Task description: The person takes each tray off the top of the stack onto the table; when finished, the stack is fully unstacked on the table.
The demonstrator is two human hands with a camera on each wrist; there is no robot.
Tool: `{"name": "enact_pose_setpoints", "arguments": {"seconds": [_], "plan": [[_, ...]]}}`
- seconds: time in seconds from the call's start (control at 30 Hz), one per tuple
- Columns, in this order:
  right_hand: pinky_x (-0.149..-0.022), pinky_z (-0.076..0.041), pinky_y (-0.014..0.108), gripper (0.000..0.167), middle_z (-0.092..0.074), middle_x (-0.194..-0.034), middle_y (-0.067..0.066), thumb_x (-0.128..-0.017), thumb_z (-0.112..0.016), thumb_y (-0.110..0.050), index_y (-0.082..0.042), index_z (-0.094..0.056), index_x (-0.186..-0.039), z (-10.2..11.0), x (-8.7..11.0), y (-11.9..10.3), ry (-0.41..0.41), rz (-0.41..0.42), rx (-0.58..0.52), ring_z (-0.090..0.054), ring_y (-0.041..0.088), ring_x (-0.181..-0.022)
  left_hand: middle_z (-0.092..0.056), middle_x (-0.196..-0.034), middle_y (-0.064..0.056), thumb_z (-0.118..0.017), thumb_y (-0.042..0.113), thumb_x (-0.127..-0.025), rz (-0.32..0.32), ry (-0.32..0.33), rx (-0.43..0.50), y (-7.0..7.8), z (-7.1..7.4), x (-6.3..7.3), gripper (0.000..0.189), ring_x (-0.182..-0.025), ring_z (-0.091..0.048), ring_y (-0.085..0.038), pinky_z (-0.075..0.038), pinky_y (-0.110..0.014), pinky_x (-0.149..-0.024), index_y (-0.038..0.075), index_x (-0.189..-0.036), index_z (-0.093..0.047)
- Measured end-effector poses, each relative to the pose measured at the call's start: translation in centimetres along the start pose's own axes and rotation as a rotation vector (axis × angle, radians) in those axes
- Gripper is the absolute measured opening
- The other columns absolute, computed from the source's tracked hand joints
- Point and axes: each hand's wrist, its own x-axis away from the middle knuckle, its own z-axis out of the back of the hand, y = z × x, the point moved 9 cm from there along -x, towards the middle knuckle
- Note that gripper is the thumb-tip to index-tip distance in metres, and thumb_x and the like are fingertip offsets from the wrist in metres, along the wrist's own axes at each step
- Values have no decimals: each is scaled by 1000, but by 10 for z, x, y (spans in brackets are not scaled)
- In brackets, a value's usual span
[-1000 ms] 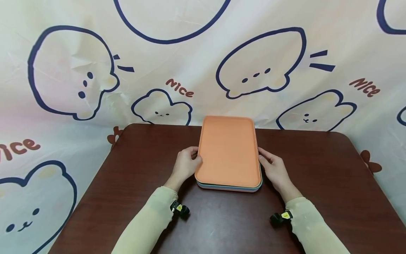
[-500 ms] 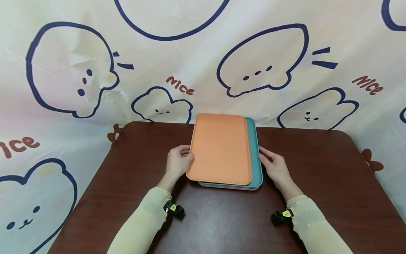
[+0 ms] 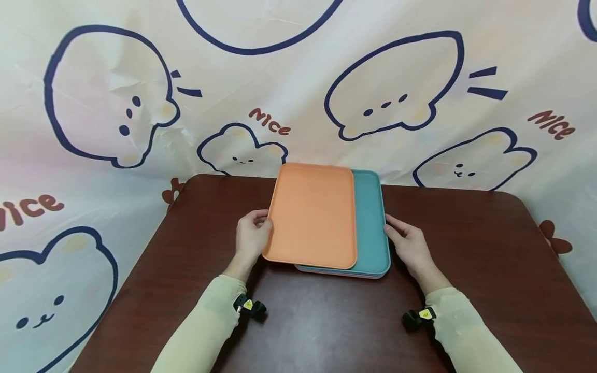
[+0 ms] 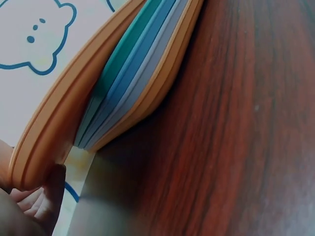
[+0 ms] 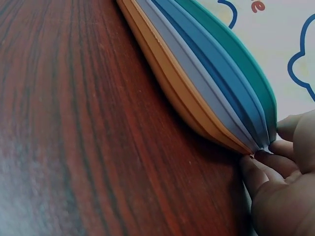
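The left hand (image 3: 252, 235) pinches the orange tray (image 3: 310, 215), a smooth, matte rectangle with rounded corners and a low rim, near its 9 o'clock edge. It overlaps the teal tray (image 3: 372, 223), offset toward 9 o'clock, its held edge apart from it. Below teal come a blue tray (image 5: 221, 69), a grey tray (image 5: 189, 64) and a second orange one, ridged along their sides. At 3 o'clock the right hand (image 3: 412, 248) appears to grip this stack's edge, though its fingertips are partly hidden. The stack rests on the streaky, wood-grained table (image 3: 308, 321); creased, printed cloth (image 3: 298, 83) hangs at 12 o'clock.
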Motion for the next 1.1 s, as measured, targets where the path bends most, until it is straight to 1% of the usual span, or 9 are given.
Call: {"name": "enact_pose_setpoints", "arguments": {"seconds": [0.13, 0.23, 0.5, 0.7, 0.83, 1.1], "plan": [[-131, -34, 53, 53, -43, -171, 14, -114, -56, -29, -14, -47, -164, 0, -1, 0, 1, -2, 4, -31, 32, -164, -78, -110, -27, -63, 1, -99, 15, 35, 19, -4, 8, -1, 28, -79, -66, -5, -50, -12, -69, -5, -123, -76], [-131, -34, 53, 53, -43, -171, 14, -114, -57, -29, -14, -48, -164, -1, -1, 0, 2, -5, 4, -31, 32, -164, -78, -110, -28, -63, 1, -99, 16, 62, 23, -8, 17, -2, 28, -75, -63, 0, -49, -12, -68, -6, -123, -76], [-130, -35, 53, 52, -43, -171, 13, -114, -57, -29, -15, -48, -163, 0, -2, 1, 12, -15, 1, -32, 31, -164, -76, -106, -29, -61, 0, -99, 33, 110, 38, -15, 39, -9, 28, -72, -61, 0, -49, -13, -65, -7, -122, -76], [-130, -36, 53, 52, -44, -171, 12, -114, -56, -30, -15, -48, -164, 0, -1, 2, 17, -18, 3, -33, 31, -163, -76, -101, -27, -61, 0, -99, 37, 148, 17, -21, 59, -11, 28, -70, -61, -2, -50, -14, -63, -8, -120, -77], [-130, -35, 53, 53, -45, -170, 13, -114, -56, -31, -14, -48, -163, 0, -2, 2, 18, -13, 6, -33, 31, -163, -76, -103, -28, -61, 1, -99, 55, 165, 0, -27, 74, -14, 29, -70, -62, -2, -51, -14, -63, -6, -121, -78], [-131, -34, 54, 53, -45, -170, 14, -114, -56, -30, -12, -48, -163, 1, -1, 3, 23, -13, 10, -33, 32, -163, -76, -110, -31, -64, 2, -100, 58, 190, -21, -33, 107, -19, 27, -72, -61, 5, -50, -11, -66, -8, -123, -77]]}}
